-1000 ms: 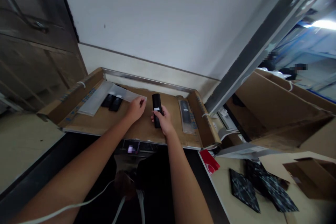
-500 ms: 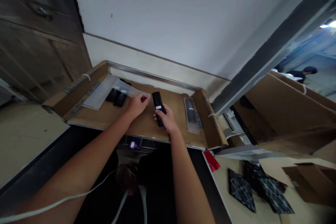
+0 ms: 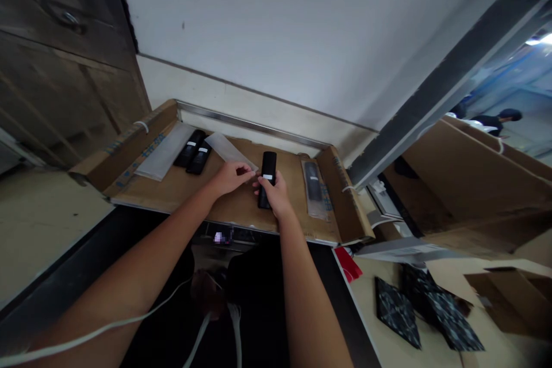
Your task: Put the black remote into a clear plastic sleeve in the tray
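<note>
The right hand is closed around a black remote, whose long axis runs from 6 to 12 o'clock over the cardboard tray. At its 9 o'clock, almost touching, the left hand pinches the near end of a clear plastic sleeve, which trails off toward 11 o'clock.

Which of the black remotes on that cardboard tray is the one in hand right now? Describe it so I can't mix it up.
Find the flat cardboard tray against the white wall. Near its middle, the right hand grips a black remote with a small white label. Unlike the two bare remotes lying at the left and the bagged remote at the right, it is held and unwrapped.
</note>
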Demonstrator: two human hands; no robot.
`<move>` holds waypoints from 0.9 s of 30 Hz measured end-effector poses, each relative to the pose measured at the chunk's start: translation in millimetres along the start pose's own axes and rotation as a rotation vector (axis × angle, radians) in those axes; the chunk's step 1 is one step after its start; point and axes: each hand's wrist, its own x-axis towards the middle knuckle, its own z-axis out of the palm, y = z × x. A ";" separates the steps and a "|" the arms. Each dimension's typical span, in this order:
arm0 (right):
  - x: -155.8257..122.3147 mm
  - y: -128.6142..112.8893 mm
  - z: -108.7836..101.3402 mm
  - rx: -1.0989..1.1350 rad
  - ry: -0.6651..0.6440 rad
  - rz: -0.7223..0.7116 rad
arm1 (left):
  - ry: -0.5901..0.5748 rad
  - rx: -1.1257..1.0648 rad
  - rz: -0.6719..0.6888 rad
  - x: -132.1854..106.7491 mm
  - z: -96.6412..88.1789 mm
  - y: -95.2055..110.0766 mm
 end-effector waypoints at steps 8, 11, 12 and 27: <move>0.8 -2.0 2.1 -0.045 0.104 -0.010 | -0.117 -0.032 -0.007 -7.6 4.0 12.5; -0.2 -3.0 2.5 -0.041 0.117 -0.003 | -0.115 -0.024 0.004 -7.5 3.6 11.6; -0.4 -3.1 2.4 -0.043 0.116 -0.003 | -0.109 -0.018 0.003 -7.3 3.6 11.0; -0.9 -1.9 3.8 -0.091 0.093 0.000 | 0.248 0.141 0.074 -6.0 6.8 2.9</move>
